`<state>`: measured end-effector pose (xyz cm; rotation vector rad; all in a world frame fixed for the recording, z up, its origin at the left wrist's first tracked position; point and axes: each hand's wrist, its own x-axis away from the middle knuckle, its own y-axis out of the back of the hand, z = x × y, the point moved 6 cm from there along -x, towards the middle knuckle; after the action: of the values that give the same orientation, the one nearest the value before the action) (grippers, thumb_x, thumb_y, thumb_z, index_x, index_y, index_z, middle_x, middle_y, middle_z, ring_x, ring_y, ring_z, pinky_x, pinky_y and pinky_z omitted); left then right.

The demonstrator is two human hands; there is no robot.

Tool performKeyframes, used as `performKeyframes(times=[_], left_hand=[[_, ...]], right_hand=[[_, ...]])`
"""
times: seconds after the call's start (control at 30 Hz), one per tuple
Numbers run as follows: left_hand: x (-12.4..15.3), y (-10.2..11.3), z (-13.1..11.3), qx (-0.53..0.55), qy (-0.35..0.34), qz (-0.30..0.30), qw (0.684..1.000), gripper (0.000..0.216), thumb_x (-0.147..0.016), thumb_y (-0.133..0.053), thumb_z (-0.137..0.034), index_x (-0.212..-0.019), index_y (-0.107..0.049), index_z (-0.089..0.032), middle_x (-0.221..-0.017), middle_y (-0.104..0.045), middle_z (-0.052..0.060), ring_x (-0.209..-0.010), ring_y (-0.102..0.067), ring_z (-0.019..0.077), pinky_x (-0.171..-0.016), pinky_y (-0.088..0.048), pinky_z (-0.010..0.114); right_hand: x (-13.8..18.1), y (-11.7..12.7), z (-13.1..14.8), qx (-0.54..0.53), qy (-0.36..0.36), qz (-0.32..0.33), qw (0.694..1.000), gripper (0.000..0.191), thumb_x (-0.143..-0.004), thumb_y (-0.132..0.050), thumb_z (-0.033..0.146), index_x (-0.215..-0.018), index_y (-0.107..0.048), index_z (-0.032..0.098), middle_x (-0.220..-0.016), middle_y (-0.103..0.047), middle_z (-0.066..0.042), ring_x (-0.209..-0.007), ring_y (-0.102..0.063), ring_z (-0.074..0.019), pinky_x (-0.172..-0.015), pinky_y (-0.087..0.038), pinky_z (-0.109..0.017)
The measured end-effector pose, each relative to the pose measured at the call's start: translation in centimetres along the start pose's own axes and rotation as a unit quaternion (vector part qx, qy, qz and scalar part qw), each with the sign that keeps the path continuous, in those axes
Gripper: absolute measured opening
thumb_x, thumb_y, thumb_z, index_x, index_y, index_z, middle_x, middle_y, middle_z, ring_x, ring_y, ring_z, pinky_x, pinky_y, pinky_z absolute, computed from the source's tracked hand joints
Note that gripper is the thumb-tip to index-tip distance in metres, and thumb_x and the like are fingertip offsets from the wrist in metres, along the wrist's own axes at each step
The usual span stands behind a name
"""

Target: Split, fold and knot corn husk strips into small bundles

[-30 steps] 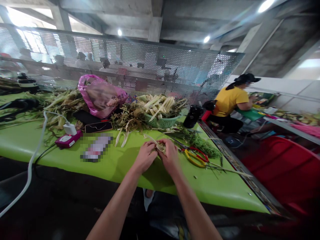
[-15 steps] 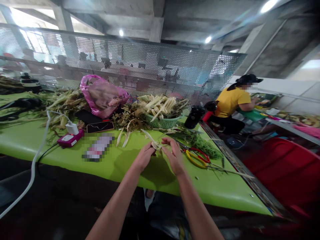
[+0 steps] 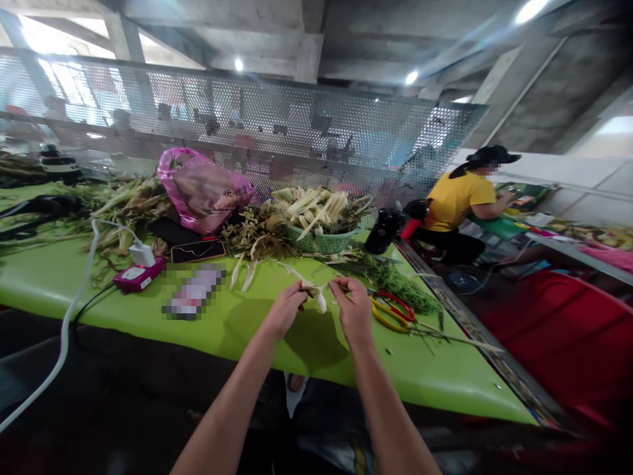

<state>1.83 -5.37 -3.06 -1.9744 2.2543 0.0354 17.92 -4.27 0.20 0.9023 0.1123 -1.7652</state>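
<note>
Your right hand (image 3: 355,307) has shifted toward the right of the frame since half a second ago, when its fingers overlapped the pale husk strip (image 3: 316,297) more closely. Now a gap shows between your hands, and a whitish end of the strip hangs down in it, in the middle of the picture. Your left hand (image 3: 287,309) is in nearly the same spot, gripping the strip between thumb and fingers above the table. Your right thumb and fingertips are drawn together just at the strip's right end; you cannot tell from here whether they pinch it.

You are working over a bright green tabletop (image 3: 435,379) that spans the middle of the frame. Right of your right hand lies a tool with yellow and red handles (image 3: 388,324), beside thin green strands (image 3: 405,284). Above your hands sits a green basket (image 3: 326,244) heaped with pale husks (image 3: 316,204); a pink bag (image 3: 202,198) stands left of it. Further left you have a phone (image 3: 198,251) and a purple power box (image 3: 140,275) with a white plug (image 3: 142,253).

A perforated metal screen (image 3: 297,138) crosses behind, under a concrete ceiling (image 3: 370,33). At the right, a person in a yellow top (image 3: 457,201) sits at another table, above a large red container (image 3: 564,330).
</note>
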Motion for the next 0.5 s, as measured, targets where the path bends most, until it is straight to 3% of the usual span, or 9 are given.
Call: performKeyframes(times=[0.1,0.17,0.27,0.4,0.5], left_hand=[[0.0,-0.3,-0.6,-0.057,-0.029,0.006,0.998,0.022,-0.081,-0.043,-0.029,-0.090,-0.060,-0.018,-0.085,-0.061,0.001,-0.078,-0.053,0.0145,-0.071,-0.039,0.024],[0.1,-0.5,-1.0,-0.126,-0.060,0.009,0.990,0.022,-0.084,-0.042,-0.030,-0.091,-0.061,-0.020,-0.091,-0.064,0.002,-0.085,-0.055,0.0166,-0.076,-0.040,0.025],[0.0,-1.0,-1.2,-0.241,-0.095,0.015,0.966,0.020,-0.086,-0.042,-0.028,-0.085,-0.060,-0.020,-0.087,-0.065,0.003,-0.082,-0.057,0.0180,-0.075,-0.041,0.027],[-0.1,-1.6,-0.9,-0.300,-0.116,0.038,0.946,0.019,-0.086,-0.043,-0.028,-0.088,-0.060,-0.020,-0.088,-0.066,0.005,-0.080,-0.057,0.0187,-0.073,-0.041,0.028],[0.0,-2.0,-0.7,-0.297,-0.118,0.063,0.946,0.021,-0.086,-0.042,-0.028,-0.085,-0.061,-0.019,-0.087,-0.065,0.005,-0.079,-0.057,0.0179,-0.072,-0.041,0.027]], right_hand=[[-0.1,0.3,0.9,0.069,0.040,0.002,0.997,0.020,-0.083,-0.060,0.038,-0.082,-0.067,0.019,-0.085,-0.064,-0.006,-0.086,-0.055,-0.0233,-0.080,-0.040,-0.038],[-0.1,0.5,1.6,0.113,0.067,-0.003,0.991,0.018,-0.081,-0.062,0.036,-0.089,-0.071,0.022,-0.100,-0.065,-0.008,-0.097,-0.054,-0.0257,-0.088,-0.036,-0.042],[0.0,0.5,2.7,0.122,0.092,0.009,0.988,0.021,-0.083,-0.060,0.035,-0.098,-0.072,0.027,-0.113,-0.063,-0.006,-0.106,-0.050,-0.0263,-0.094,-0.032,-0.045],[0.1,-0.6,3.0,0.047,0.082,0.091,0.991,0.020,-0.083,-0.060,0.039,-0.088,-0.073,0.025,-0.091,-0.067,-0.006,-0.098,-0.052,-0.0251,-0.087,-0.038,-0.041],[0.0,-0.7,2.2,-0.002,0.053,0.089,0.995,0.018,-0.082,-0.061,0.039,-0.076,-0.068,0.023,-0.081,-0.065,-0.005,-0.090,-0.052,-0.0243,-0.083,-0.039,-0.040]])
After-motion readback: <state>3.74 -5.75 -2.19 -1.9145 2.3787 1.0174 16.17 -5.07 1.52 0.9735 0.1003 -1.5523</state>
